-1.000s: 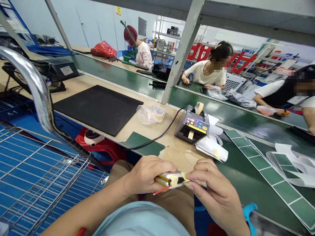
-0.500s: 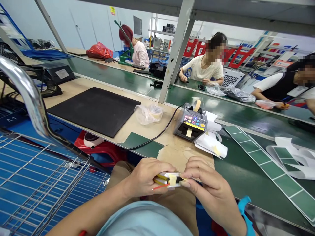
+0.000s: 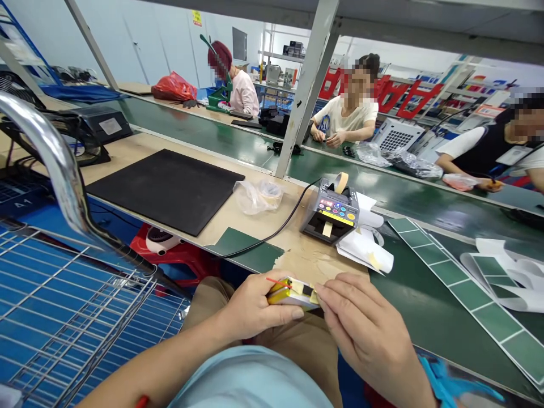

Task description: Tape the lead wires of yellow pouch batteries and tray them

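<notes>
A small silver and yellow block (image 3: pixel 293 293) with a red wire and pale tape on it is held above my lap, near the bench edge. My left hand (image 3: pixel 261 300) is closed around its left end, thumb along the near side. The fingers of my right hand (image 3: pixel 352 311) are pinched at its right end, by a piece of pale tape. Behind them on the bench stands a tape dispenser (image 3: pixel 331 212) with a strip of tape sticking out of its front.
A black mat (image 3: pixel 165 190) and a plastic bag (image 3: pixel 258 197) lie on the bench. Green label sheets (image 3: pixel 463 283) are at the right, a wire cart (image 3: pixel 76 317) at the left. Three people sit across the bench, beyond a metal post (image 3: pixel 304 90).
The block has been tilted so its silver near side shows, and the red wire now points up-left. My right hand has turned over its end. The middle person across has brought both hands together.
</notes>
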`<control>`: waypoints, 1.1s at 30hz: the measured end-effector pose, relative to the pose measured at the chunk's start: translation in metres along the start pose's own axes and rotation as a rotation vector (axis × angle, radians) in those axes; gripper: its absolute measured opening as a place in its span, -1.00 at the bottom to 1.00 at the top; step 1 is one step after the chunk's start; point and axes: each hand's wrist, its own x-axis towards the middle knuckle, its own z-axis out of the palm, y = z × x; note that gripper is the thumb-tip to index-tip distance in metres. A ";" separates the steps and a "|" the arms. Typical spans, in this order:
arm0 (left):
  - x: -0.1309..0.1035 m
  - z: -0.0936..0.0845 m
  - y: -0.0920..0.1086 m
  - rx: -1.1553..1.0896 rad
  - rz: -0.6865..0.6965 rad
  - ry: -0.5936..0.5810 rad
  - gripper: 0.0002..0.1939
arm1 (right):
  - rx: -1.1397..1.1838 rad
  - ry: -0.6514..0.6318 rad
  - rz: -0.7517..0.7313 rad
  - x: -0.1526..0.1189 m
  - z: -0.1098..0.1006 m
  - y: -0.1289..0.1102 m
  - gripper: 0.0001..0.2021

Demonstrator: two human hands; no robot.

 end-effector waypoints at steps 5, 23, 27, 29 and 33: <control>0.000 0.008 -0.001 -0.148 -0.044 0.102 -0.75 | -0.053 -0.018 -0.030 -0.005 0.012 -0.005 -0.67; 0.007 -0.012 -0.010 0.346 0.339 0.091 -0.73 | 0.634 -0.087 0.457 0.006 0.009 0.016 -0.88; 0.006 -0.009 -0.007 0.251 0.332 0.094 -0.76 | 0.602 0.013 0.295 0.001 0.024 0.007 -0.81; 0.005 -0.006 -0.005 0.168 0.283 0.118 -0.77 | 0.558 0.128 0.271 -0.003 0.032 0.004 -0.76; 0.005 -0.001 -0.008 0.000 0.134 0.162 -0.74 | 0.801 0.111 0.523 -0.004 0.040 0.009 -0.91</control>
